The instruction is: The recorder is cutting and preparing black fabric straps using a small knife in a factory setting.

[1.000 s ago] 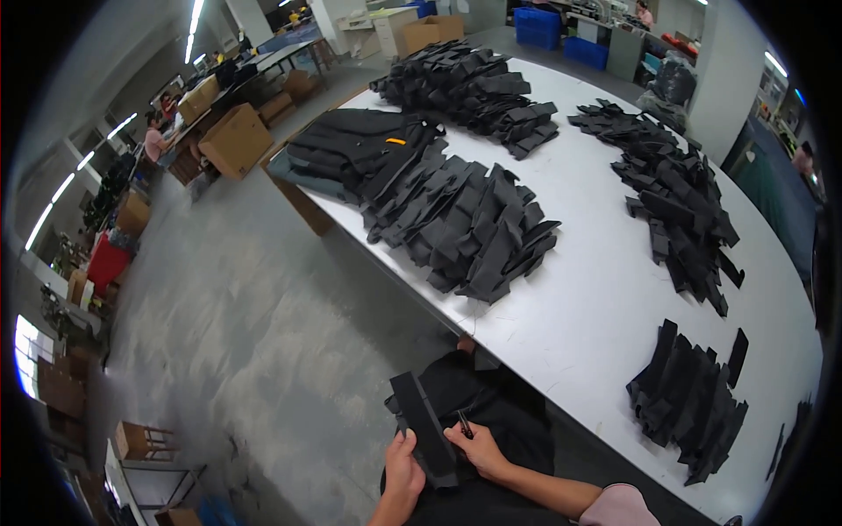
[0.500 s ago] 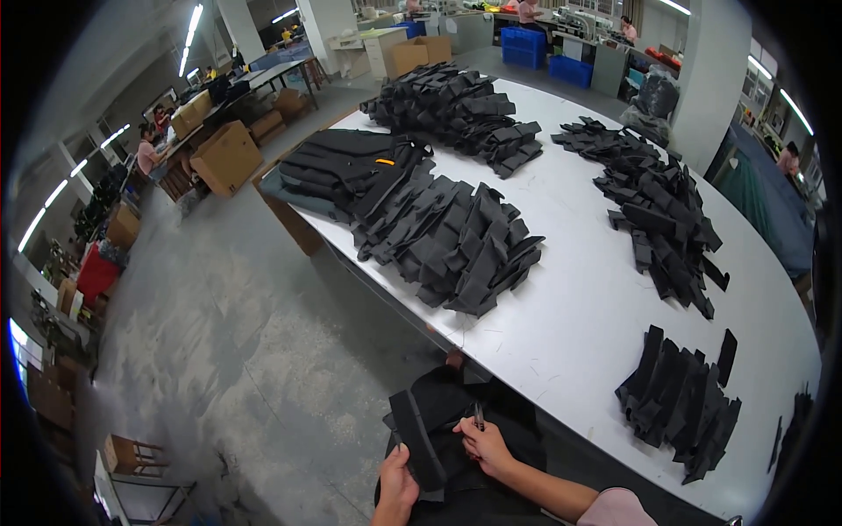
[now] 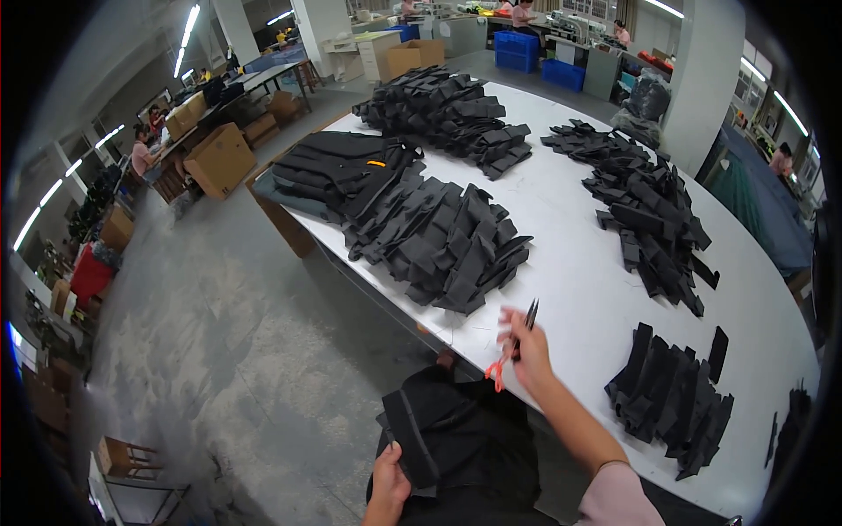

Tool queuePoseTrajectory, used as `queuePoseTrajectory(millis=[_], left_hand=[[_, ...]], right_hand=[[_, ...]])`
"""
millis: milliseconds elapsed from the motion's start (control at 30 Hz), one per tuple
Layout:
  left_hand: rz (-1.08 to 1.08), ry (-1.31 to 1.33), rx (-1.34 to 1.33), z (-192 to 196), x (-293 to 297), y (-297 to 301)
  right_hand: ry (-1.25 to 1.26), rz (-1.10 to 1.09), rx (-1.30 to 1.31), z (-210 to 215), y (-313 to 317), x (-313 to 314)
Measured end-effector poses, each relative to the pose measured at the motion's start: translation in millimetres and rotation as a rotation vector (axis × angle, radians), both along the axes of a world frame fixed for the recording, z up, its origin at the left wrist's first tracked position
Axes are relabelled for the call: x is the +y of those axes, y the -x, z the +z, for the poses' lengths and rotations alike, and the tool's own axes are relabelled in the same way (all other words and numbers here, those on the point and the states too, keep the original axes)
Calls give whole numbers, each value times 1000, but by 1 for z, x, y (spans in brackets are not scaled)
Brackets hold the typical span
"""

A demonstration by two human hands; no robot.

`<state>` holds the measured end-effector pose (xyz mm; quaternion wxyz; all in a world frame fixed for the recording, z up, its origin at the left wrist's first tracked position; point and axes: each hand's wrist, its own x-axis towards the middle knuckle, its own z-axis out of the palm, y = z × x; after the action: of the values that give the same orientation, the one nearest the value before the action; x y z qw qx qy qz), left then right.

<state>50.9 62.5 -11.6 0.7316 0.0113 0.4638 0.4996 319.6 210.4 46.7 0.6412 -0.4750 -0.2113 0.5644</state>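
A flat, black fabric strip with a greyer line along one edge (image 3: 410,434) lies slantwise over dark, loose cloth (image 3: 495,443) at the person's lap, beside the near edge of a broad, smooth white table (image 3: 557,289). The left hand (image 3: 391,478) comes up from the lower edge and grips the strip's near side; its thumb presses on the upper face, the other fingers being mostly hidden beneath. The right hand (image 3: 531,352) is raised over the table's edge, well apart from the strip, its forearm slanting up and leftward from a pale pink sleeve (image 3: 618,498). Its fingers are closed about a slim, black, pointed tool (image 3: 532,313), tip upward, though the foremost fingers appear partly extended; blur hides the exact grip. An orange-red looped piece (image 3: 495,375) shows below that hand; whether it belongs to the tool cannot be told.

The step in hand appears to be hand-finishing of this single strip, at a moment when the tool is off the work. The next move probably calls for a steady left grip, and for the right hand either to lower the tool to the strip or to clear it away.
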Motion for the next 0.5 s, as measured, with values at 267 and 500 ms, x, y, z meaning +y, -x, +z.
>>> queuePoseTrajectory(millis=[267, 500], left_hand=[[-43, 30, -14, -17, 1, -6], [87, 178, -148, -46, -28, 17]], right_hand=[[-230, 56, -146, 94, -58, 190], [-219, 487, -126, 92, 1, 121]])
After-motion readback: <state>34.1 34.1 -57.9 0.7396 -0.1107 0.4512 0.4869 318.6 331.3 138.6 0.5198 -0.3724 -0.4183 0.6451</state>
